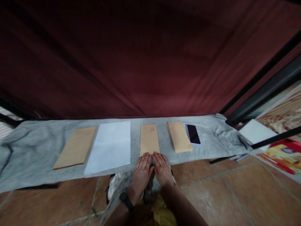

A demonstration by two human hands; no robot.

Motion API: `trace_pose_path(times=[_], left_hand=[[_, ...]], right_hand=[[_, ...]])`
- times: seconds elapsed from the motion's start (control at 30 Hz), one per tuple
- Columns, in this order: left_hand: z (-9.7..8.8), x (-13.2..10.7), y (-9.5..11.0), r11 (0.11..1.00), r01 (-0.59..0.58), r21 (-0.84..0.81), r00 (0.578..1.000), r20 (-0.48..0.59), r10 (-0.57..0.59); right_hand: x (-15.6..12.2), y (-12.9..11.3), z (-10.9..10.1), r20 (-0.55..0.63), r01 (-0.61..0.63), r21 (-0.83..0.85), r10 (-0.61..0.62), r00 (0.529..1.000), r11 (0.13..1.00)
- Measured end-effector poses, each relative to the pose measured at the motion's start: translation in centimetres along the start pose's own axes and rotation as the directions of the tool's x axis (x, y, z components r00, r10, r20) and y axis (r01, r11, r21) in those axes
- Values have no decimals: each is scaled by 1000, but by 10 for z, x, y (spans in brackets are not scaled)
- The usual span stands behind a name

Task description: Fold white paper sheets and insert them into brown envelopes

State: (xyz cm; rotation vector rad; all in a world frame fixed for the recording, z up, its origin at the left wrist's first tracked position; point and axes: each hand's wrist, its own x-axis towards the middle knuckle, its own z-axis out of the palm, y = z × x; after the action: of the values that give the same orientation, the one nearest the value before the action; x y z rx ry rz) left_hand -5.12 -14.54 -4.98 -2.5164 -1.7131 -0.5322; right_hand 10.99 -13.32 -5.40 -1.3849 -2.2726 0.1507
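A brown paper envelope (150, 138) lies flat in the middle of the grey cloth, with a small reddish mark near its far right corner. My left hand (143, 168) and my right hand (161, 168) rest side by side on its near end, fingers stretched forward and pressing flat. Both hands are open, thumbs close together, and they cover the envelope's near edge. To the left are white paper (110, 147) and, farther out, a pile of brown envelopes (76, 147). Right of my hands sits another pile of brown envelopes (180, 136).
A phone (194, 134) with a dark screen lies beside the right pile. The narrow surface carries a rumpled grey cloth (217, 138). A dark red curtain (150, 78) hangs behind it. Black metal bars (263, 91) and a red and yellow package (285, 153) stand at the right.
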Motion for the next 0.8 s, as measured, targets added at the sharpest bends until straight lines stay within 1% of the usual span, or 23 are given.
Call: trace_pose_path(times=[0.17,0.23,0.33,0.4,0.5,0.6,0.7,0.8], left_hand=[[-1,2,-4,999,-15,45,1000,18,15],[-1,2,-5,997,-29,66,999,21,27],[-2,1,-6,996,-37,82,999,10,37],[-4,-1,-7,997,-23,79,1000,-5,23],[-7,-6,-11,996,20,82,1000,-26,-18],[-9,-9,-14,995,34,92,999,-44,-30],[-6,-8,-11,995,37,96,997,-74,-30],[0,-2,-1,998,-25,64,998,-58,28]], right_hand=[[7,-5,-3,-11,-16,22,16,1000,1000],[9,-7,-2,-31,-20,17,21,999,1000],[8,-6,1,-74,-64,-15,63,995,998],[5,-4,1,-96,-93,-40,89,991,995],[1,2,1,-109,-109,-71,101,989,991],[-4,5,1,-115,-121,-93,110,987,988],[-6,6,1,-133,-130,-97,117,984,987],[-6,5,0,-152,-136,-91,121,981,987]])
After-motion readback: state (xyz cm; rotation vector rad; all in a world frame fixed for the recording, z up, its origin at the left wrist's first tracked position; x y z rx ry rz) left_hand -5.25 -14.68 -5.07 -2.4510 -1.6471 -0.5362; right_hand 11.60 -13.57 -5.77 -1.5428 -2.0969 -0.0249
